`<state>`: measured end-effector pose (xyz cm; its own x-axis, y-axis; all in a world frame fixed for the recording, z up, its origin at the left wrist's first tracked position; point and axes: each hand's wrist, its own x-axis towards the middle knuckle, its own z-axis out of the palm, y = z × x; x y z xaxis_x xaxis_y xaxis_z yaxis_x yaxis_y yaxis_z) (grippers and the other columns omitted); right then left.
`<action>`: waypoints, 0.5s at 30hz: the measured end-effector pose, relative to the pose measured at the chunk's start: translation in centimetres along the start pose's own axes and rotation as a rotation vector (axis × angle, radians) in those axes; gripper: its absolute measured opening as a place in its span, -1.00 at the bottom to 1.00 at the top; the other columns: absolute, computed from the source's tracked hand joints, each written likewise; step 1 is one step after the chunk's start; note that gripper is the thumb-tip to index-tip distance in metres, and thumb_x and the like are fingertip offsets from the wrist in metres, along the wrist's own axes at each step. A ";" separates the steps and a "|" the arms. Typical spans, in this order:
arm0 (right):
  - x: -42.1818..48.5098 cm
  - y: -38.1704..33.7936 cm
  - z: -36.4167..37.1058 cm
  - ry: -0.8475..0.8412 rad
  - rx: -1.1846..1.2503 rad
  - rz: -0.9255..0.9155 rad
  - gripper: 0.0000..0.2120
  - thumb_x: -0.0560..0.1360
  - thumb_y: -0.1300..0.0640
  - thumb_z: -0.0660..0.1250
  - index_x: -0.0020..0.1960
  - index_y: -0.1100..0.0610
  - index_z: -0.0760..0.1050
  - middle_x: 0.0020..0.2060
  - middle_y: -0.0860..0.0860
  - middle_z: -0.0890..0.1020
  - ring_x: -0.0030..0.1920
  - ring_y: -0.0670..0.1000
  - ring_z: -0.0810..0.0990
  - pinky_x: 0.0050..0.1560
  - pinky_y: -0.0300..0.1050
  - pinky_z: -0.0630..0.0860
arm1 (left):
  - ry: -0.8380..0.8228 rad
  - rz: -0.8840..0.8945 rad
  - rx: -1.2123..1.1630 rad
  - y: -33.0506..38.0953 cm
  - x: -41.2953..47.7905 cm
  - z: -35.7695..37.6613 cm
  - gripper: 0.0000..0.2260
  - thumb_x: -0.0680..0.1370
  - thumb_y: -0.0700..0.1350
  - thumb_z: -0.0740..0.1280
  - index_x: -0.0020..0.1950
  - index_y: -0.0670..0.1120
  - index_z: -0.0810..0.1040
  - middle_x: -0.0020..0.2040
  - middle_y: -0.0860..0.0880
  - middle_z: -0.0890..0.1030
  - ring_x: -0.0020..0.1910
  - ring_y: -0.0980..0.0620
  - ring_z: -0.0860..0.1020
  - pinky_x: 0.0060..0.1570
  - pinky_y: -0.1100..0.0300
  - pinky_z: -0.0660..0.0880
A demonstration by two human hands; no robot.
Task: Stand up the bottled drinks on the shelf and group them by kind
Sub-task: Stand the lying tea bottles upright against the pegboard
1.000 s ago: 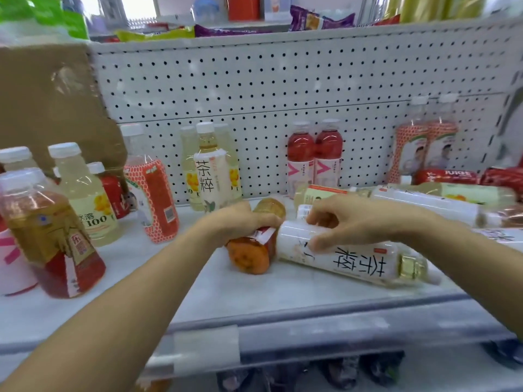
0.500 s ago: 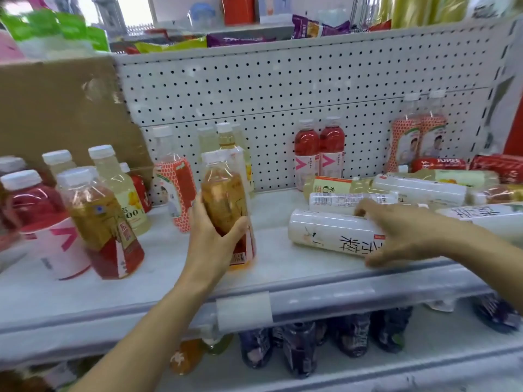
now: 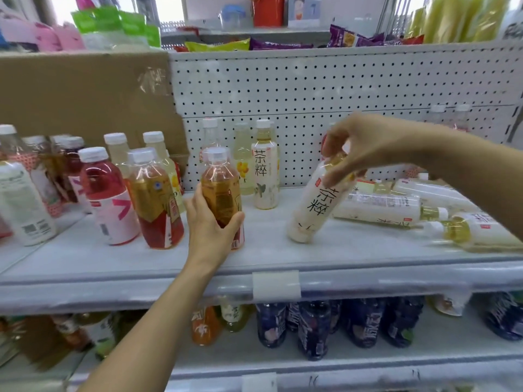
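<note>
Standing at the far left of the shelf (image 3: pixel 283 256) is a cluster of upright bottles. At its front are a red drink with a pink label (image 3: pixel 110 202) and an amber tea bottle (image 3: pixel 154 205), both with white caps up. Just right of them, the left hand (image 3: pixel 210 233) grips a second amber bottle (image 3: pixel 220 188): thumb on the bottle's left side, fingers curled round its lower right. This bottle is upright, long axis vertical, cap on top and base at the shelf board near the front. Behind it, against the pegboard (image 3: pixel 311 89), a pale yellow bottle (image 3: pixel 242 162) and a white-labelled tea bottle (image 3: pixel 264 176) also stand upright.

Further right, the right hand (image 3: pixel 365 148) comes in from above and pinches the neck of a white tea bottle (image 3: pixel 315 207) with curled fingers, hiding its cap. That bottle is tilted. Its base is down at the shelf board toward the left and its neck is up and to the right, so the long axis leans right of vertical.

Right of it, several white-labelled bottles lie on their sides. The nearest lying bottle (image 3: pixel 379 209) runs left to right with its cap pointing right. Another (image 3: pixel 478 232) lies just in front, its cap pointing left. Dark bottles (image 3: pixel 311 329) stand on the shelf below.
</note>
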<state>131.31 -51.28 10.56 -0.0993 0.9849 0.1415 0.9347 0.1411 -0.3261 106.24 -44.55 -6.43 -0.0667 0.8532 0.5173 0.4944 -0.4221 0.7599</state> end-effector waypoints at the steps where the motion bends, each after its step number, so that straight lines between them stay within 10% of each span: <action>1: 0.9 -0.5 0.2 0.014 0.068 -0.013 -0.56 0.20 -0.08 0.61 -0.01 0.06 0.57 -0.10 0.06 0.69 -0.20 0.08 0.70 -0.11 0.08 0.67 | 0.003 0.001 -0.001 0.0 -0.1 0.0 -0.16 0.51 -0.04 0.48 0.60 -0.04 0.00 0.42 -0.03 0.19 0.31 0.20 0.17 0.37 0.23 0.16; 10: 6.6 -3.3 5.0 0.133 0.489 -0.036 -0.81 0.50 0.09 0.46 0.06 0.08 0.53 -0.05 0.00 0.65 -0.04 0.03 0.65 -0.27 0.03 0.68 | -0.034 -0.007 -0.031 0.0 0.3 -0.1 -0.14 0.51 -0.05 0.47 0.61 0.00 -0.04 0.50 -0.03 0.21 0.47 0.02 0.26 0.47 -0.01 0.30; 15: 7.6 -4.4 6.3 0.146 0.495 -0.032 -0.72 0.53 0.08 0.42 0.18 0.14 0.49 0.02 0.02 0.65 0.01 0.07 0.65 -0.13 0.09 0.67 | -0.059 -0.032 -0.020 -0.1 0.6 0.1 -0.14 0.54 -0.04 0.44 0.62 0.03 -0.09 0.53 -0.02 0.17 0.49 0.01 0.25 0.32 0.19 0.25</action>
<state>124.33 -43.76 7.16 -0.0435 0.9601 0.2763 0.6551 0.2362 -0.7177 106.24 -43.97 -6.29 -0.0310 0.8825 0.4693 0.4756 -0.3999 0.7835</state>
